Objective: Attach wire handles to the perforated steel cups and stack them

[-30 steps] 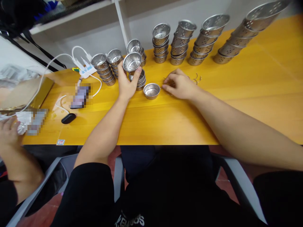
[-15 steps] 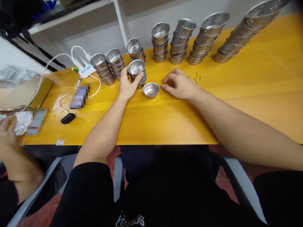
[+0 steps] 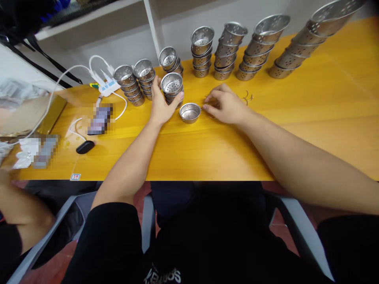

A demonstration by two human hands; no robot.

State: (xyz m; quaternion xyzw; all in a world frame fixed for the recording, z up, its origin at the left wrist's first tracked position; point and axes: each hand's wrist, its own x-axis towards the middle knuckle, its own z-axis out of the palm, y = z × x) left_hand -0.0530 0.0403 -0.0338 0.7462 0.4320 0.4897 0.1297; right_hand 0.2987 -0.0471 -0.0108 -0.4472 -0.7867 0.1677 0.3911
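My left hand [image 3: 164, 103] is around the near stack of perforated metal cups [image 3: 172, 83], thumb in front and fingers at its left side, spread apart. Just right of that stack, a single shallow metal cup [image 3: 190, 113] stands upright on the table. To its right, my right hand [image 3: 225, 104] rests low over the tabletop with curled fingers, thumb and forefinger close together at a thin wire. More bent thin wires [image 3: 248, 97] lie beyond this hand, partly hidden by it.
More stacks of perforated cups [image 3: 202, 51] line the back of the wooden table [image 3: 189, 157], the tallest [image 3: 308, 43] leaning at right. On the left are a power strip [image 3: 109, 87], a blurred phone [image 3: 100, 120] and a black case [image 3: 85, 147]. Another person's arm [image 3: 23, 201] is at far left.
My left hand's fingers have opened a little wider and eased away from the cup stack. My right hand stays almost in place. The other person's hand has drawn back from the table.
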